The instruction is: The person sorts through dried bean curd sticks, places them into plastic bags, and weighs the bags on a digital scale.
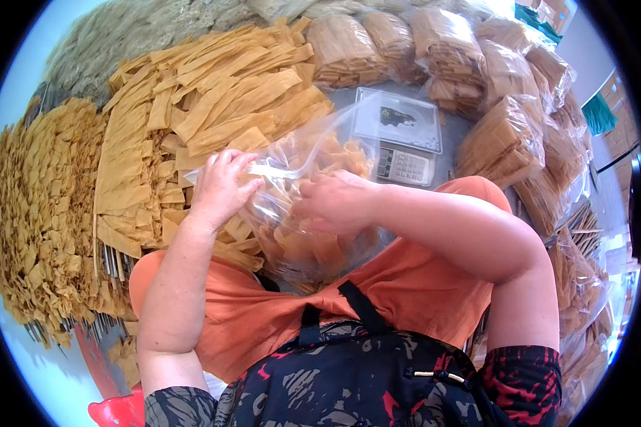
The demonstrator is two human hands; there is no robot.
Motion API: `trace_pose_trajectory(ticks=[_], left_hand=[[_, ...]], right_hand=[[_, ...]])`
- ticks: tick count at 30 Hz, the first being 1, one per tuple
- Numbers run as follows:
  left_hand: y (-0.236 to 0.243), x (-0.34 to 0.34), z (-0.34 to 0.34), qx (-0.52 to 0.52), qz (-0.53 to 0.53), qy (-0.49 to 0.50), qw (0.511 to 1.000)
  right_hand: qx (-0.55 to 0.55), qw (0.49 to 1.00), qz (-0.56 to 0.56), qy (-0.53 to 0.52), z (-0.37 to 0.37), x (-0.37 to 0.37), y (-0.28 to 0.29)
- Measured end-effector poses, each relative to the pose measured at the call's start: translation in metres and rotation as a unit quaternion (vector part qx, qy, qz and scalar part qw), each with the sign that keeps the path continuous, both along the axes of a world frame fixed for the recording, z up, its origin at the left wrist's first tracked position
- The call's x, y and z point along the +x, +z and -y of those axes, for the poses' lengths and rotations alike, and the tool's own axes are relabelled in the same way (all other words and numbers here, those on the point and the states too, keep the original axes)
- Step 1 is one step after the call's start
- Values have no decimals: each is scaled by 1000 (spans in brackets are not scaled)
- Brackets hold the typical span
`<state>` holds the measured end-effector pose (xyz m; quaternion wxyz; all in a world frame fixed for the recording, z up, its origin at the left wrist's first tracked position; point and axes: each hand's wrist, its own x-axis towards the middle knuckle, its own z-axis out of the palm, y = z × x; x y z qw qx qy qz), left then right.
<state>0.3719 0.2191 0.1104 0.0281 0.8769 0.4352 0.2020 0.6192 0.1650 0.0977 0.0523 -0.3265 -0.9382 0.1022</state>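
A clear plastic bag [313, 245] filled with loose pieces of thin, tan-yellow dried sheet lies tilted in front of my lap, its mouth flaring upward. My left hand [224, 186] is closed on the bag's upper left edge, thumb toward the right. Across from it, my right hand [337, 203] has its fingers curled in against the bag's right side, gripping the plastic; its fingertips are partly hidden. Just beyond the bag, a digital scale [404, 165] has a flat platform [427, 124] with dark marks on it.
Long dried sheets [221, 78] are heaped at the far left, beside a wide pile of crumpled ones [43, 199]. Packed clear bags of folded sheets [502, 139] are stacked along the right and far side. A red object [117, 410] sits at the lower left.
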Motion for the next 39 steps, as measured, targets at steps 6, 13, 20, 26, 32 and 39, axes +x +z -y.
trace_pose_trajectory(ticks=[6, 13, 20, 26, 32, 39], left_hand=[[23, 6, 27, -102, -60, -52, 992], [41, 17, 58, -151, -70, -119, 979], [-5, 19, 51, -261, -173, -105, 944], [-22, 38, 53, -350, -232, -132, 898], [27, 11, 39, -446, -1, -86, 891], [32, -7, 30, -294, 42, -174, 939]], right_hand=[[-207, 978, 9, 0, 13, 13, 37], [-34, 999, -3, 7, 28, 14, 23], [-60, 996, -7, -69, 24, 34, 15], [7, 997, -61, -41, 22, 76, 51], [-180, 967, -8, -178, 47, 117, 63], [-121, 967, -57, -219, 17, 131, 41]])
